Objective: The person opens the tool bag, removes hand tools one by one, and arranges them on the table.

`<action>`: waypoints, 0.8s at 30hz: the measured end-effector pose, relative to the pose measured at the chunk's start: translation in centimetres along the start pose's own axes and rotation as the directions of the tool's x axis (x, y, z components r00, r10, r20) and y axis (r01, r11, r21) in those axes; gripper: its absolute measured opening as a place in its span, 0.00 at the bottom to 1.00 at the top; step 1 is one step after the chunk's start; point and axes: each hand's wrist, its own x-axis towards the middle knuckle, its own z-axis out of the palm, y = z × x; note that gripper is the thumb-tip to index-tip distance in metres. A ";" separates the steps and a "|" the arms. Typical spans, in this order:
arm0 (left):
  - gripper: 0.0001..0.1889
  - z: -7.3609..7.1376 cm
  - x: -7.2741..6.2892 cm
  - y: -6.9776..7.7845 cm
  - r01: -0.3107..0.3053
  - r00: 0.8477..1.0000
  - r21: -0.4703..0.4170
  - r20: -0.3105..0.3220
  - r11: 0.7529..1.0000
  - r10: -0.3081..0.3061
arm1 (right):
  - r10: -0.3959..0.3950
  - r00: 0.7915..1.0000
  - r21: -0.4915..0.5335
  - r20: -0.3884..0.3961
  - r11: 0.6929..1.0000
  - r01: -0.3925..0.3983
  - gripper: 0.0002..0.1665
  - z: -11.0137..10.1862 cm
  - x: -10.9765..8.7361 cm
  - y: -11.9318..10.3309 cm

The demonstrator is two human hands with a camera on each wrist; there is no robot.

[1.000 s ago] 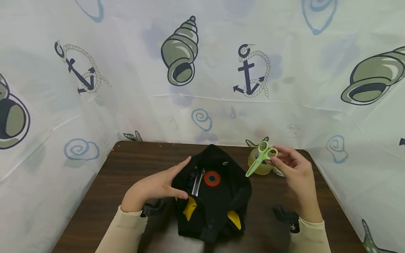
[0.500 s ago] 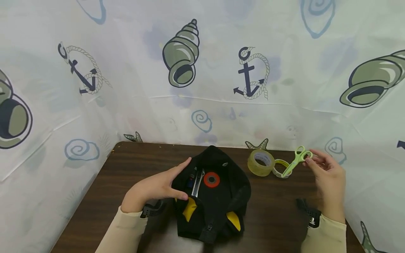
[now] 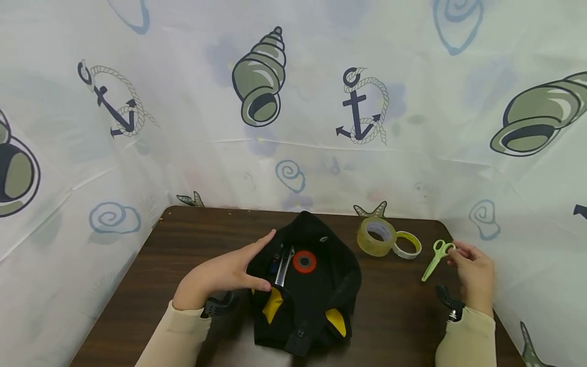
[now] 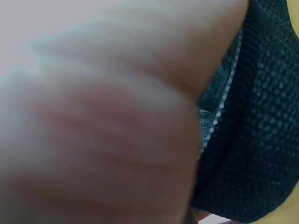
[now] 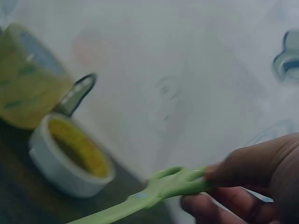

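An open black bag [image 3: 345,278] with yellow patches lies at mid-table. My left hand [image 3: 215,272] holds its left side, thumb over the zippered edge [image 4: 236,112]; the other fingers are mostly hidden in the head view. Inside the bag show a flat silver tool [image 3: 284,267], a dark slim item beside it and a red disc [image 3: 297,262] with a grey centre. At the right, my right hand [image 3: 474,275] pinches light green scissors [image 3: 431,267] by a handle loop, blades towards the lower left. Thumb and finger meet at the handle [image 5: 194,186] in the right wrist view.
A wide roll of clear yellowish tape [image 3: 373,247] and a smaller white roll [image 3: 406,254] with a yellow inside stand side by side behind the scissors. A printed cloth [image 3: 316,102] hangs round the brown table [image 3: 206,229] on the back and sides.
My right hand has carried the scissors right, from over the clear tape roll past the white roll, then down towards the table. My left hand stays on the bag.
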 end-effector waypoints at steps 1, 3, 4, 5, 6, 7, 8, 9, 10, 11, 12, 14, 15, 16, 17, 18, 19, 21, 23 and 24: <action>0.63 0.0 0.0 0.0 -0.002 1.000 -0.001 -0.001 1.000 0.002 | 0.005 1.000 0.003 -0.008 1.000 -0.005 0.12 0.1 0.4 0.8; 0.64 0.0 0.0 0.1 -0.002 1.000 -0.010 0.001 1.000 0.002 | 0.016 1.000 0.016 -0.023 1.000 -0.016 0.13 0.2 1.1 2.4; 0.64 0.0 -0.1 0.1 -0.001 1.000 -0.014 0.003 1.000 0.001 | 0.025 0.999 0.037 -0.031 0.999 -0.023 0.13 0.3 1.5 3.1; 0.64 0.0 -0.1 0.1 -0.007 1.000 -0.018 0.005 1.000 0.007 | 0.036 0.999 0.055 -0.035 0.998 -0.034 0.14 0.3 1.8 3.8; 0.64 0.0 -0.1 0.2 -0.008 1.000 -0.025 0.008 1.000 0.008 | 0.047 0.998 0.063 -0.038 0.997 -0.045 0.15 0.3 2.0 4.5; 0.64 0.0 -0.1 0.2 -0.008 1.000 -0.031 0.010 0.999 0.009 | 0.056 0.998 0.064 -0.040 0.997 -0.053 0.18 0.3 2.2 5.0; 0.64 0.0 -0.2 0.3 -0.007 1.000 -0.035 0.012 0.999 0.008 | 0.064 0.997 0.069 -0.038 0.996 -0.061 0.22 0.4 2.4 5.5; 0.64 0.0 -0.2 0.3 -0.008 1.000 -0.037 0.012 0.999 0.009 | 0.063 0.998 0.042 -0.026 0.997 -0.062 0.26 0.4 2.6 5.9; 0.64 0.0 -0.2 0.3 -0.009 1.000 -0.037 0.012 0.999 0.010 | 0.058 0.998 0.006 -0.008 0.998 -0.058 0.31 0.3 2.7 6.1; 0.63 0.0 -0.2 0.3 -0.012 1.000 -0.037 0.012 0.999 0.013 | 0.053 0.999 -0.049 0.015 0.997 -0.052 0.36 0.3 2.8 6.3; 0.63 0.0 -0.2 0.4 -0.006 1.000 -0.037 0.012 0.999 0.007 | 0.048 0.998 -0.118 0.044 0.992 -0.043 0.41 0.3 2.9 6.4; 0.63 0.0 -0.2 0.4 -0.008 1.000 -0.031 0.009 0.999 0.008 | 0.045 0.992 -0.267 0.117 0.964 -0.012 0.49 0.3 3.0 6.3; 0.63 -0.1 -0.1 0.4 -0.009 1.000 -0.028 0.008 1.000 0.010 | 0.040 0.987 -0.327 0.155 0.945 0.013 0.52 0.4 3.0 6.1; 0.63 -0.1 -0.1 0.4 -0.011 1.000 -0.024 0.007 1.000 0.011 | 0.045 0.981 -0.367 0.187 0.930 0.027 0.55 0.4 3.0 6.0; 0.62 -0.1 -0.1 0.4 -0.013 1.000 -0.023 0.007 1.000 0.013 | 0.052 0.976 -0.399 0.213 0.916 0.039 0.56 0.5 3.0 5.9; 0.62 -0.1 0.0 0.4 -0.012 1.000 -0.022 0.006 1.000 0.012 | 0.056 0.971 -0.419 0.234 0.906 0.049 0.58 0.6 3.1 5.9; 0.63 -0.2 0.0 0.4 -0.011 1.000 -0.022 0.005 1.000 0.012 | 0.058 0.967 -0.423 0.247 0.905 0.054 0.59 0.7 3.1 5.9; 0.62 -0.2 0.0 0.4 -0.013 1.000 -0.021 0.006 1.000 0.013 | 0.043 0.966 -0.428 0.257 0.901 0.074 0.59 0.8 3.1 6.0; 0.63 -0.2 0.1 0.3 -0.015 1.000 -0.019 0.006 1.000 0.015 | 0.029 0.970 -0.445 0.241 0.892 0.084 0.57 0.8 3.2 6.4; 0.62 -0.1 0.1 0.4 -0.015 1.000 -0.019 0.007 1.000 0.015 | 0.019 0.974 -0.448 0.227 0.890 0.087 0.56 0.8 3.2 6.5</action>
